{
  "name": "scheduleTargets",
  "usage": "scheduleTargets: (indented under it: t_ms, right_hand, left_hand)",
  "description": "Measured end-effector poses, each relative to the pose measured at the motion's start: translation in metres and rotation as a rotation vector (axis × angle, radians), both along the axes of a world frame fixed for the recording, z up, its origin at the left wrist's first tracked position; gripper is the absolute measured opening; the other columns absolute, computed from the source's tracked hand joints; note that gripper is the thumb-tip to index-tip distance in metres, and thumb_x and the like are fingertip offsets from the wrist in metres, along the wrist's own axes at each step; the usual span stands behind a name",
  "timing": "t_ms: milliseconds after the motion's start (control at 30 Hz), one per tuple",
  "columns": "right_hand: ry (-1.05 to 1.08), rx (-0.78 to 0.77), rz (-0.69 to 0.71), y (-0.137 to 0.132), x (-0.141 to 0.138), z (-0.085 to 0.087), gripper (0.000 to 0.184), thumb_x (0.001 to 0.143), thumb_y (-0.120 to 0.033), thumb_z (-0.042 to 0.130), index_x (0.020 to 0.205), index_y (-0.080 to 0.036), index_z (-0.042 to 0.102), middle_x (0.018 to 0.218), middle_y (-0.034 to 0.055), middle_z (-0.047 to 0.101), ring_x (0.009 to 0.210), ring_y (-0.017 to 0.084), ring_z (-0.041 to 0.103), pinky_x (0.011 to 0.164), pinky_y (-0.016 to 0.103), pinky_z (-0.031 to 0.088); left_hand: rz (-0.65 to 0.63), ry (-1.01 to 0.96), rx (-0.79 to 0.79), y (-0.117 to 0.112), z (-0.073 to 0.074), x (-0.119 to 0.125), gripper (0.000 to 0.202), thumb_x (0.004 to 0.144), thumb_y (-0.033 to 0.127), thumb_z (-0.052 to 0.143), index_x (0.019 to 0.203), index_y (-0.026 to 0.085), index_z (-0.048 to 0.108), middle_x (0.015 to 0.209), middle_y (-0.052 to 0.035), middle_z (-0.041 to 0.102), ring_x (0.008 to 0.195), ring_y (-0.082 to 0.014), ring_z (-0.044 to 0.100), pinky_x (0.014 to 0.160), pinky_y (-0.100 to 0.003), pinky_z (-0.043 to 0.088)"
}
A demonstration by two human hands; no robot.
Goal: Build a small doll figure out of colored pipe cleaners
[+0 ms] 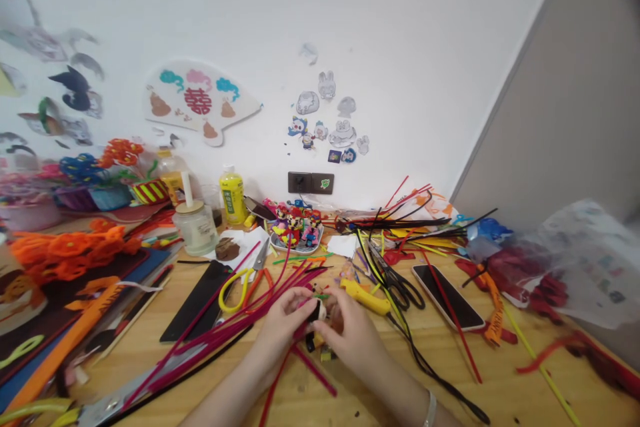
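Note:
My left hand [291, 319] and my right hand [353, 325] meet at the middle of the table, fingers closed around a small figurine [320, 310]. Black, white and brown parts of it show between the fingers, with a bit of green and red on top; its details are blurred. Magenta pipe cleaners [220, 337] run under and beside my left hand. A yellow glue gun [367, 296] lies just beyond my right hand, its dark cord trailing to the right.
Yellow-handled scissors [234, 292], black scissors [406, 285] and a phone [447, 297] surround the work area. Behind stand a tray of small dolls [296, 230], a glass jar [195, 227] and a yellow bottle [232, 195]. Plastic bags [585, 267] lie right, orange pipe-cleaner flowers [70, 250] left.

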State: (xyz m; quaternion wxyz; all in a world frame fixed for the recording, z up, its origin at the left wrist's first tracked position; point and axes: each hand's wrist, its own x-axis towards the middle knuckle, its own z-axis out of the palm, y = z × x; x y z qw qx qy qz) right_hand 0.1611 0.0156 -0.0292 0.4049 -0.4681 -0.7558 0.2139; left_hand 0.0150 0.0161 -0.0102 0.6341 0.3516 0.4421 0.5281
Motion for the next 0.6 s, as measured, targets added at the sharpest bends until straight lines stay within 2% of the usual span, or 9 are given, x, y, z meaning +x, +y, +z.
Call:
scheduleTargets:
  t_ms: [100, 267, 400, 600]
  right_hand:
    - [0.001, -0.049, 0.047, 0.0001, -0.0028, -0.0028, 0.039, 0.070, -0.017, 0.063, 0.108, -0.020, 0.054, 0.104, 0.0075, 0.062, 0.095, 0.023, 0.057, 0.082, 0.035, 0.045]
    - [-0.017, -0.041, 0.048, 0.0022, -0.0039, -0.0056, 0.031, 0.072, -0.016, 0.060, 0.103, -0.018, 0.057, 0.097, 0.0075, 0.063, 0.090, 0.022, 0.057, 0.079, 0.035, 0.045]
    - [-0.031, -0.049, 0.016, 0.0022, -0.0043, -0.0049, 0.023, 0.074, -0.016, 0.057, 0.098, -0.017, 0.058, 0.092, 0.0073, 0.063, 0.085, 0.021, 0.058, 0.074, 0.033, 0.046]
    - [0.002, -0.016, 0.040, 0.0026, -0.0031, -0.0018, 0.020, 0.074, -0.014, 0.056, 0.093, -0.017, 0.059, 0.086, 0.0051, 0.063, 0.079, 0.019, 0.058, 0.069, 0.029, 0.046]
  left_hand:
    - [-0.034, -0.006, 0.012, -0.0002, -0.0003, 0.0005, 0.039, 0.051, 0.031, 0.081, 0.080, 0.017, 0.059, 0.070, 0.0014, 0.066, 0.065, -0.0130, 0.062, 0.059, -0.021, 0.047]
    - [-0.028, 0.035, 0.028, 0.0010, -0.0016, -0.0011, 0.043, 0.051, 0.032, 0.081, 0.084, 0.016, 0.059, 0.070, 0.0005, 0.066, 0.063, -0.0132, 0.062, 0.059, -0.023, 0.047]
    - [-0.094, 0.045, 0.045, 0.0014, -0.0022, -0.0018, 0.038, 0.055, 0.029, 0.079, 0.085, 0.017, 0.059, 0.077, -0.0013, 0.067, 0.070, -0.0137, 0.062, 0.064, -0.024, 0.047]
    - [-0.174, 0.038, 0.145, 0.0058, -0.0076, -0.0063, 0.041, 0.052, 0.021, 0.081, 0.087, 0.017, 0.061, 0.082, -0.0038, 0.069, 0.079, -0.0172, 0.062, 0.072, -0.026, 0.046]
